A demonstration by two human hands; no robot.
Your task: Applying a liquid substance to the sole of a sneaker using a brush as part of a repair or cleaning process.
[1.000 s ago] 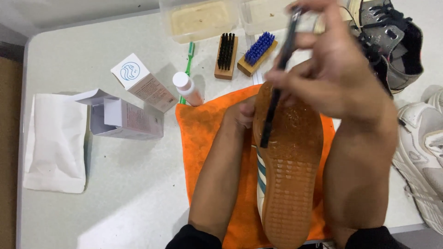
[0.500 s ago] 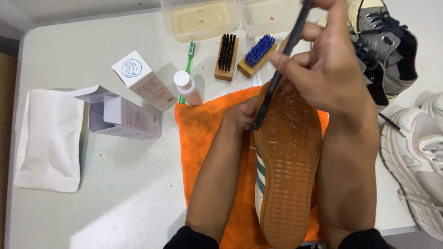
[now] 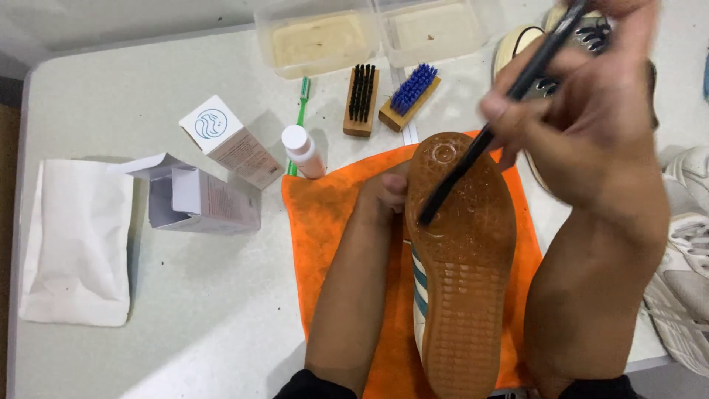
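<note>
- The shoe [image 3: 461, 273] lay sole-up on the orange cloth [image 3: 332, 222], its tan gum sole wet and shiny, ribbed toward the heel and marked with a round pivot ring at the toe; blue stripes showed on its pale side.
- The left hand [image 3: 385, 193] was closed around the shoe's edge near the toe, steadying it.
- The right hand [image 3: 591, 111] was clenched on a thin black brush [image 3: 502, 111], whose tip touched the sole just below the ring.
- Beyond the cloth lay a wooden brush with black bristles [image 3: 361, 100], a wooden brush with blue bristles [image 3: 410, 96], a green toothbrush [image 3: 301, 111] and a small white bottle [image 3: 303, 151].
- Farther off stood two clear tubs [image 3: 369, 33] of cloudy liquid.
- Left of the cloth were two small boxes [image 3: 214, 174] and a white bag [image 3: 77, 240].
- Right of the cloth were other sneakers [image 3: 683, 288].
- Everything sat on a white table [image 3: 207, 318], speckled with dirt.
</note>
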